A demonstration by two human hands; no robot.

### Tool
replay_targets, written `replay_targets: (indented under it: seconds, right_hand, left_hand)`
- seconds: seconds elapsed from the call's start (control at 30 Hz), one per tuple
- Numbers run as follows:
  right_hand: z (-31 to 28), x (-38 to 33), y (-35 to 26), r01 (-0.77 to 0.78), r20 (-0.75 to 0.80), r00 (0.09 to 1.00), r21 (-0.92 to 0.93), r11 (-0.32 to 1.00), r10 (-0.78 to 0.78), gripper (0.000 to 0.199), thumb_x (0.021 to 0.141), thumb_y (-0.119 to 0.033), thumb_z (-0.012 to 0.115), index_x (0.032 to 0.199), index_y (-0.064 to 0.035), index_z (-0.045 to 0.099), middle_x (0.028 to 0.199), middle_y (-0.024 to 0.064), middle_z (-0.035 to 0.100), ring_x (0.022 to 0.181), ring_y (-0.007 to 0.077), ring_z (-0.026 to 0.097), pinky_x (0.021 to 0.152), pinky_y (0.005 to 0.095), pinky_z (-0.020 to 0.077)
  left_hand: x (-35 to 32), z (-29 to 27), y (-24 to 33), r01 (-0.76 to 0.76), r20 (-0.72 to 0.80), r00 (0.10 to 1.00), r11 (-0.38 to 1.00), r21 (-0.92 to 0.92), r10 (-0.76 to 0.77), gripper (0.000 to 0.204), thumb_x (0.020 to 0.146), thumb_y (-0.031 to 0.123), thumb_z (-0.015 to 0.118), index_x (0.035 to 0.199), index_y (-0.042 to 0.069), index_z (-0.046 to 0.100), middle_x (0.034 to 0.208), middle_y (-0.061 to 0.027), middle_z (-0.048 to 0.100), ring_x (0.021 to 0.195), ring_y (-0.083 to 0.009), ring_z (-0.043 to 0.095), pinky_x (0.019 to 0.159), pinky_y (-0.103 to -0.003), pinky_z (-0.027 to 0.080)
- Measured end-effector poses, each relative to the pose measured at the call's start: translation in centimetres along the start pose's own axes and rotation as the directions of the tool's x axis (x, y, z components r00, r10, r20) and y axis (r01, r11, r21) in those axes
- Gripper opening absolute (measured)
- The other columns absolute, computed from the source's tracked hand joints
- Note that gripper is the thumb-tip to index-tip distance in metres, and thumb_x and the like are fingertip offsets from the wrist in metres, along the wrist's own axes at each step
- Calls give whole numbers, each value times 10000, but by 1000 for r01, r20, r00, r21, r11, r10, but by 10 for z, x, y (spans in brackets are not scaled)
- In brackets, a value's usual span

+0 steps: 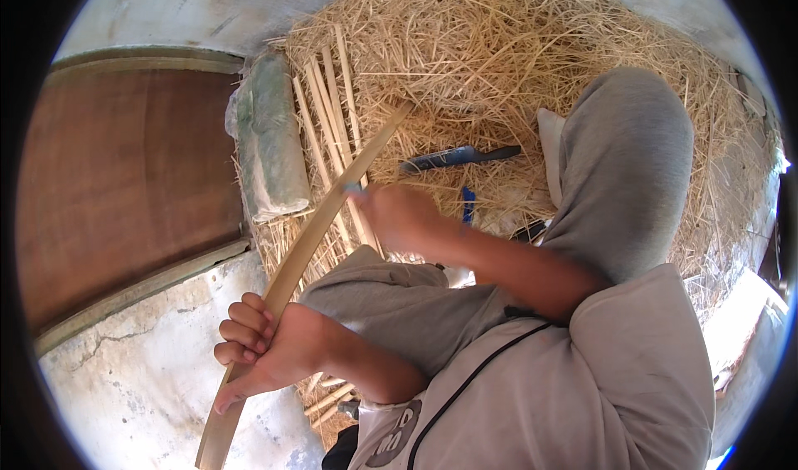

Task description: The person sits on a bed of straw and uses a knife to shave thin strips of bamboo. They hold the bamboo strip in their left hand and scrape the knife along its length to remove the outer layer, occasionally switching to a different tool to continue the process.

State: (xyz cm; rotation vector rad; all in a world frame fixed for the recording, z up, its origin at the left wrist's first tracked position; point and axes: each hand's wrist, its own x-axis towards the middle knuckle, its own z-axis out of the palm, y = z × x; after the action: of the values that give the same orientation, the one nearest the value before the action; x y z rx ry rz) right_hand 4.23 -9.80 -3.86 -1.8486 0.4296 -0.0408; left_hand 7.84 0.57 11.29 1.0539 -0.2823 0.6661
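A long, flat bamboo strip [301, 254] runs slantwise from the lower left up to the pile of shavings. My left hand [270, 341] is wrapped round its lower part, fingers curled over the far edge and thumb along the near side. Farther up, my right hand [403, 216] is closed beside the strip. A small blue-grey bit shows at its fingertips against the strip, but blur hides what it is. Beyond my right hand lies a knife-like tool [461, 157] with a dark blade and black handle. A small blue object [468, 204] rests nearer.
Straw-like shavings [474, 46] cover the floor ahead. Several pale slats [326, 113] lie left of the middle, next to a grey-green cylindrical bundle [272, 142]. A brown panel [133, 154] stands in the left wall. My bent legs [623, 162] flank the work.
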Motion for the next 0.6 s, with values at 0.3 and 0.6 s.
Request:
replay_targets:
  seconds: [0.3,0.6]
  right_hand:
    - [-12,6,5,-28,56,998,117,993,22,579,1114,-426,345,937,26,660,656,229,628,673,450,659,656,550,520]
    - [2,-10,-14,143,-7,990,8,990,-143,567,1109,-446,354,939,12,641,667,210,645,634,425,664,619,539,524]
  left_hand:
    - [-5,-2,3,-14,66,998,1000,-26,15,720,929,819,428,663,174,252,608,35,174,570,-121,167,535,-279,178]
    - [-2,-2,-3,-7,18,1000,999,-44,7,711,931,804,451,669,174,252,607,35,179,565,-123,164,528,-282,176]
